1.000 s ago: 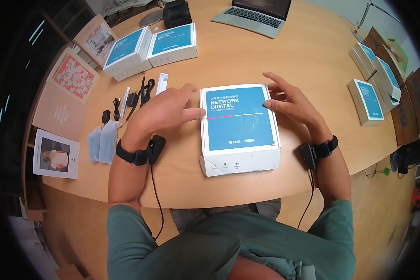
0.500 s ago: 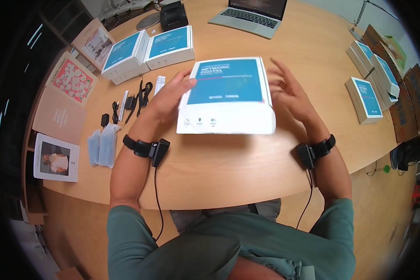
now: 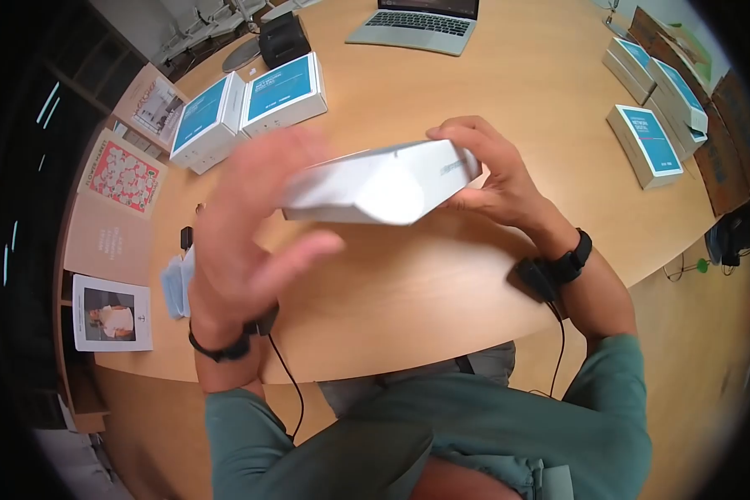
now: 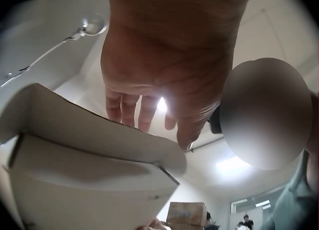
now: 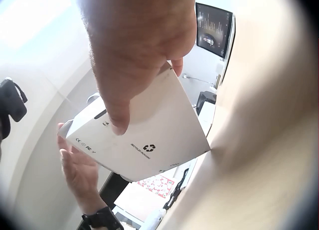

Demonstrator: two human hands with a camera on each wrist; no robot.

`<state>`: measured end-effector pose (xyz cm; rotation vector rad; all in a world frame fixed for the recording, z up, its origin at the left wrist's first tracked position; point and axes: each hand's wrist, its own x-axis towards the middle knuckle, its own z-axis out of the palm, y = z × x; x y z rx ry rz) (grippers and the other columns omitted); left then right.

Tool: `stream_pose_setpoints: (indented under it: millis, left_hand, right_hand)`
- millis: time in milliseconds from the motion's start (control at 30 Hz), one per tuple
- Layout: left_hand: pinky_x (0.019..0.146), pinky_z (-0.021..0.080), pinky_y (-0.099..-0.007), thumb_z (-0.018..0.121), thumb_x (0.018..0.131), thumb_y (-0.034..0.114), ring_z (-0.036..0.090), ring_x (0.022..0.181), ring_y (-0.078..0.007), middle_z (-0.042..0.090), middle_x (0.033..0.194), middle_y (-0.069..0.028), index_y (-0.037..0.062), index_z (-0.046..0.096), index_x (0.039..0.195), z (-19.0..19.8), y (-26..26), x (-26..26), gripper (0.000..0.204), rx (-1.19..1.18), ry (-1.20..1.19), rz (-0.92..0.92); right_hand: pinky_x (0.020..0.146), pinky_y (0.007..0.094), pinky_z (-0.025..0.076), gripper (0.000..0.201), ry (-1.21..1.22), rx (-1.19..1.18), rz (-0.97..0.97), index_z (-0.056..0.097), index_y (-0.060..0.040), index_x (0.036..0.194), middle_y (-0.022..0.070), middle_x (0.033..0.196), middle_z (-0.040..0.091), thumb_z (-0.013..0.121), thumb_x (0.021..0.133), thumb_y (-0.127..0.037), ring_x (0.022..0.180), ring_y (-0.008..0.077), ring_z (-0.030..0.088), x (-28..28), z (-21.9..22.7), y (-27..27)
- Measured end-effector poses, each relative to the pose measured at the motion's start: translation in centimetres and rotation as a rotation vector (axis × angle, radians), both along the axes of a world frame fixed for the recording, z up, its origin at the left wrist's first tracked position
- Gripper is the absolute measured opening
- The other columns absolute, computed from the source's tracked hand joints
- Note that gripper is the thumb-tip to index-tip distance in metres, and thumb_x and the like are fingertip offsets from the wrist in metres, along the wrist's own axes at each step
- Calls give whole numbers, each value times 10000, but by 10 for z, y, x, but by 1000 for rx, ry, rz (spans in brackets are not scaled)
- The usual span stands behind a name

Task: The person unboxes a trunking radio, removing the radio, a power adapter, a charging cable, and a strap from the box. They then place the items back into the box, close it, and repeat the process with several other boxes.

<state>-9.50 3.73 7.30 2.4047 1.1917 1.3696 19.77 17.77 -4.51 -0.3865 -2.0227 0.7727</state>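
Observation:
A white cardboard box is held tilted up over the table, its narrow white side toward the head view. My right hand grips its right end, thumb below and fingers over the top edge. In the right wrist view, the thumb presses a white face of the box printed with a recycling mark. My left hand is blurred beside the box's left end, thumb and fingers spread. The left wrist view shows a raised flap on the box, with the left fingers extended behind its edge.
Two blue-topped boxes stand at the back left, with more boxes at the right beside brown cardboard. A laptop sits at the back. Blue-wrapped items lie by the left forearm, near leaning booklets.
The box has been lifted off the table and tipped, so its blue top no longer faces the head view. The right hand now grips it; the left hand has let go.

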Motion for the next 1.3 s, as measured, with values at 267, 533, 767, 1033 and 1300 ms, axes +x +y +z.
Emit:
stream_pose_setpoints:
  millis: [267, 533, 767, 1033, 1300]
  left_hand:
    - [798, 639, -413, 795, 794, 19, 767, 979, -351, 759, 1176, -206, 30, 835, 1105, -17, -5, 17, 314, 357, 247, 11]
    - [807, 627, -407, 806, 787, 7, 743, 1089, -357, 736, 1262, -205, 39, 831, 1158, -21, -1, 32, 373, 514, 467, 95]
    - [984, 570, -469, 799, 883, 78, 697, 1051, -413, 730, 1291, -214, 81, 654, 1472, 10, -1, 2, 607, 144, 416, 190]
    - [802, 560, -378, 644, 1017, 24, 719, 848, -309, 748, 994, -190, 107, 670, 1450, -11, 20, -57, 442, -341, 300, 393]
    - [645, 535, -325, 628, 1062, 44, 664, 664, -134, 698, 789, -129, 89, 771, 1325, -16, 27, -54, 303, -240, 166, 486]
  right_hand:
    - [1037, 408, 582, 696, 7, 69, 53, 700, -116, 1442, 109, 1333, 664, 974, 805, -175, 1242, 283, 663, -7, -1, -10]
    - [1043, 419, 585, 722, 6, 23, -5, 702, -116, 1432, 116, 1335, 677, 997, 778, -202, 1251, 288, 665, -6, 1, -13]
    - [1034, 408, 557, 725, 71, -31, -60, 676, -86, 1435, 104, 1317, 712, 986, 784, -171, 1205, 276, 685, -4, -7, -6]
    - [1017, 402, 560, 717, 62, -77, -112, 681, -86, 1430, 113, 1268, 735, 990, 791, -187, 1148, 283, 704, -6, -6, -6]
    - [998, 406, 570, 738, 70, -61, -127, 675, -88, 1442, 119, 1264, 737, 994, 790, -217, 1145, 284, 712, -5, -10, -3]
